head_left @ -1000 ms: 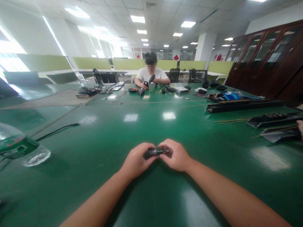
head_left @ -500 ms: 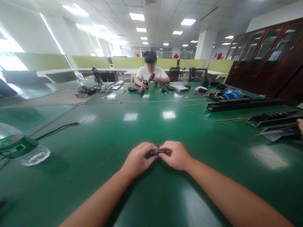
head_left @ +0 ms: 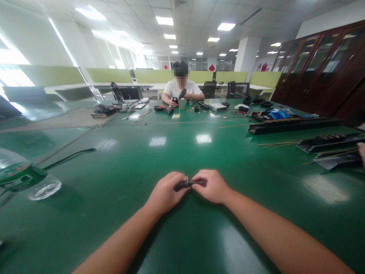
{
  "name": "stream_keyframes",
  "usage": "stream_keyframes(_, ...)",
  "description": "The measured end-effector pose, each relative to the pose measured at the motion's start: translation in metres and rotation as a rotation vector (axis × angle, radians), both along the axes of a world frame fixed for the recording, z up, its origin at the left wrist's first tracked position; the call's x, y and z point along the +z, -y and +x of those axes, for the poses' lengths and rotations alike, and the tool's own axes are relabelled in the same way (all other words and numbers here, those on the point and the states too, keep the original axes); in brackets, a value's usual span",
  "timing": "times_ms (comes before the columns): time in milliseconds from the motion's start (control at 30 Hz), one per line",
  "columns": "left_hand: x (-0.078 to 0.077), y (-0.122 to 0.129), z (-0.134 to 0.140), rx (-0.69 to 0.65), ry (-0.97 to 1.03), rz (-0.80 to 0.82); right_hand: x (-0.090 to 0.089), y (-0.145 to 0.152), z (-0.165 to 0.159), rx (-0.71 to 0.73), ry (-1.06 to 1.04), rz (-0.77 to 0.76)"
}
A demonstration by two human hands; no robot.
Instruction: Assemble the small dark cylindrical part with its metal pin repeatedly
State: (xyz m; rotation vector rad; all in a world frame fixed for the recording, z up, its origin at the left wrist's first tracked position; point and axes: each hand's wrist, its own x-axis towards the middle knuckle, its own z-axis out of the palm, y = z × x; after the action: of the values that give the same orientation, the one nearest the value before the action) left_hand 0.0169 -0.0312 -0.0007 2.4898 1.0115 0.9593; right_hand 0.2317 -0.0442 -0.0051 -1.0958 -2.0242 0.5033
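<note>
Both hands meet over the green tabletop [head_left: 176,160], close together in front of me. My left hand [head_left: 167,192] is closed around a thick dark cylinder [head_left: 184,184], and its fingers cover part of it. From the cylinder's right end a thin dark shaft [head_left: 199,182] points to the right, lying nearly level. My right hand [head_left: 213,187] pinches this shaft between thumb and fingers. Whether shaft and cylinder are one piece or two I cannot tell.
A clear plastic bottle [head_left: 42,188] and a black cable [head_left: 70,156] are at left. Black metal channels [head_left: 339,159] with thin rods lie at right, near another person's hand [head_left: 361,150]. Across the table a person [head_left: 182,87] holds a dark tool among scattered parts.
Almost nothing differs. Both hands keep their grip on the cylinder and shaft, with only a very slight shift.
</note>
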Motion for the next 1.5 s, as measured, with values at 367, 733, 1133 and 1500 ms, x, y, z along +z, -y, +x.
stream_keyframes(367, 0.002, -0.001, -0.001, 0.019, 0.007, -0.013, -0.003, -0.002, 0.000, -0.027, -0.014, -0.021)
stream_keyframes(733, 0.003, -0.005, -0.005, 0.088, 0.008, -0.029, -0.003, -0.004, 0.001, -0.107, -0.037, -0.054)
stream_keyframes(1133, 0.001, -0.009, -0.008, 0.138, 0.021, -0.031, -0.001, -0.004, 0.002, -0.168, -0.099, -0.104)
stream_keyframes(1500, 0.010, -0.011, -0.012, 0.352, 0.124, -0.040, -0.008, -0.016, 0.005, -0.256, -0.494, -0.342)
